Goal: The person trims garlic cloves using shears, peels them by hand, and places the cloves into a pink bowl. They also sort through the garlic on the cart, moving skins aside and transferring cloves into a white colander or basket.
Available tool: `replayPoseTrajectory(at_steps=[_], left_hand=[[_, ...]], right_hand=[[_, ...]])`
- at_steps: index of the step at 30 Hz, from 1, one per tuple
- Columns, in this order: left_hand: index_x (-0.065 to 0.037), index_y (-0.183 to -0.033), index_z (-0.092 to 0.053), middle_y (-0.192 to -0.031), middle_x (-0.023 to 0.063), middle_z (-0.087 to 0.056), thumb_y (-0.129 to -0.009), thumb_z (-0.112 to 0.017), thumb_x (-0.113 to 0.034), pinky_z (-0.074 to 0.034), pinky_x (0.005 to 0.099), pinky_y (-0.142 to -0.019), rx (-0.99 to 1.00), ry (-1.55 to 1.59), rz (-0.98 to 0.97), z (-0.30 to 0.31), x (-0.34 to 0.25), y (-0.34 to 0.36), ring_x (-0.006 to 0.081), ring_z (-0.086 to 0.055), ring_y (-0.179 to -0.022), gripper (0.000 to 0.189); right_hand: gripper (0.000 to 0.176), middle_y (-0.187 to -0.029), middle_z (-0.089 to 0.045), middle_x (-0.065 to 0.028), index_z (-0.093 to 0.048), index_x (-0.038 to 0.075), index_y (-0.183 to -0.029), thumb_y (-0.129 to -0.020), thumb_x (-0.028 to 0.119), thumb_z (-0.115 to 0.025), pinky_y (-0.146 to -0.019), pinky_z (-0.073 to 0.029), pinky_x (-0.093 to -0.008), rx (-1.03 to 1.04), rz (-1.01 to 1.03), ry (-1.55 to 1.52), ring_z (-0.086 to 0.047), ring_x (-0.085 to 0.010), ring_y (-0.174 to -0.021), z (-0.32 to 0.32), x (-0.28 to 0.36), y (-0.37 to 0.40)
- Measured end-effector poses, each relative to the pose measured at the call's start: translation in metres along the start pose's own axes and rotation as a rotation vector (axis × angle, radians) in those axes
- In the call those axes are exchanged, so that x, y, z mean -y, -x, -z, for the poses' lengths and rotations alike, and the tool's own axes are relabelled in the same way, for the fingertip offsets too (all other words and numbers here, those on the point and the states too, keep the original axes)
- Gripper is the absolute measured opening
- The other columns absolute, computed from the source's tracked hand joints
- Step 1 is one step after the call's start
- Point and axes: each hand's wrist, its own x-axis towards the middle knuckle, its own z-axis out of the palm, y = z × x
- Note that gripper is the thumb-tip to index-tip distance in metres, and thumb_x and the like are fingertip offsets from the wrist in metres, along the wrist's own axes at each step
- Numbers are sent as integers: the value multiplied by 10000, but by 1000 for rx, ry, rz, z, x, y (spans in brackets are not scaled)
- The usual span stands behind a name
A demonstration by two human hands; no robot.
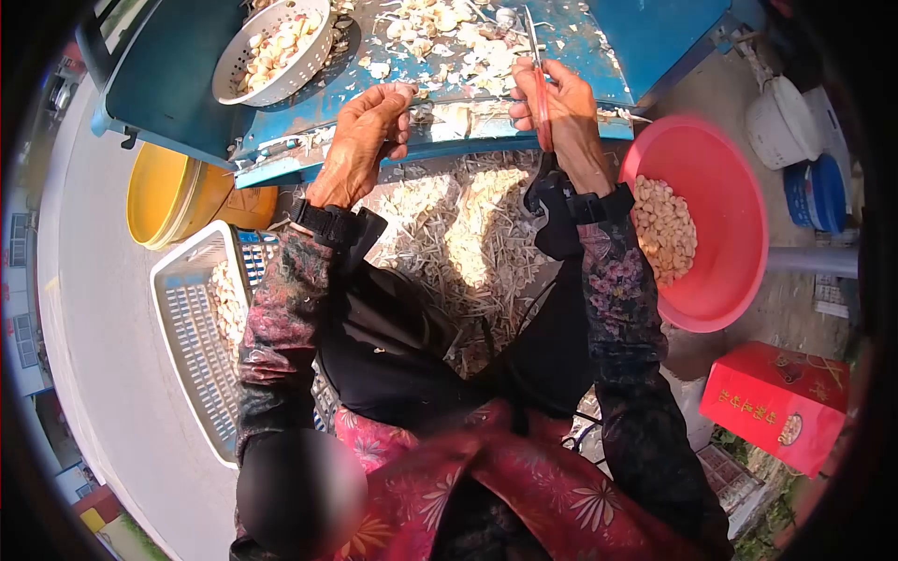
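Note:
My left hand (368,140) is closed in a pinch over the near edge of the blue work surface (341,89). Whatever lies between its fingertips is too small to make out. My right hand (569,110) grips red-handled scissors (542,110), their blades pointing away from me. Garlic pieces and skins (468,42) are strewn over the surface just beyond both hands. A white colander (316,70) with garlic cloves (279,51) in it stands at the far left of the surface.
Right of my knees is a red tub (725,234) holding garlic cloves (662,229). At left stand a yellow bucket (159,201) and a white basket (187,327) with cloves. Dry trimmings (468,224) cover the ground between my legs. A red box (772,407) sits lower right.

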Motion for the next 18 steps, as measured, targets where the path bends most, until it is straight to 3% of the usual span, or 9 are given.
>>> replayPoseTrajectory(at_steps=[2,4,5,6,7,9,10,15,18], left_hand=[[-61,-1015,-538,-584,-73,-419,-932,-589,-259,-228,189,-439,-87,-256,-84,-4,4,-2,25,-325,-490,221],[-32,-1038,-526,-572,-7,-473,-919,-595,-320,-315,276,-449,-68,-634,-314,-9,19,-11,102,-410,-490,319],[-23,-1047,-520,-563,26,-497,-913,-596,-336,-343,320,-458,-86,-860,-416,-20,18,-13,147,-441,-483,349],[-19,-1037,-512,-639,187,-600,-907,-577,-324,-430,456,-591,-77,-1022,-389,-35,14,-11,377,-595,-629,337],[-27,-1032,-510,-662,198,-620,-916,-560,-330,-437,483,-597,-43,-1050,-447,-39,27,-20,411,-612,-678,328],[-47,-922,-513,-635,201,-608,-936,-520,-308,-433,498,-529,-54,-1219,-585,-48,44,-34,402,-603,-598,261],[-60,-887,-511,-606,192,-599,-941,-513,-295,-423,492,-497,-58,-1315,-686,-50,46,-35,393,-593,-561,241],[-60,-890,-492,-784,138,-602,-877,-592,-244,-472,433,-558,-11,-1562,-765,-59,55,-21,333,-620,-722,210],[-44,-915,-486,-785,145,-597,-862,-603,-224,-470,438,-569,10,-1521,-820,-55,54,-20,338,-615,-751,221]], right_hand=[[334,-689,-639,-37,-624,36,-1040,-836,293,-682,-423,-446,-227,-15,5,7,-603,-89,-547,-3,3,2],[306,-660,-605,-13,-591,22,-1076,-876,251,-623,-491,-447,-214,32,9,-37,-549,-72,-537,-8,10,8],[243,-639,-590,0,-604,29,-997,-882,242,-610,-492,-412,-212,59,45,32,-524,-55,-538,-7,10,8],[220,-610,-586,-27,-607,37,-922,-871,251,-604,-490,-400,-261,5,22,132,-539,-86,-540,-9,13,11],[242,-597,-578,-82,-605,35,-897,-858,274,-599,-516,-424,-321,-29,88,168,-559,-147,-536,-9,4,10],[264,-636,-585,-143,-591,23,-909,-849,280,-597,-556,-451,-362,-70,157,257,-592,-246,-570,-7,-7,9],[311,-684,-574,9,-571,18,-1128,-879,198,-618,-479,-414,-213,-26,118,295,-497,-45,-531,-4,-6,11],[330,-652,-577,4,-564,35,-1156,-885,219,-611,-464,-433,-237,8,32,324,-558,-63,-562,-8,-9,13],[342,-666,-581,1,-564,41,-1155,-884,241,-617,-470,-422,-235,14,46,342,-544,-52,-567,-9,-13,14]])
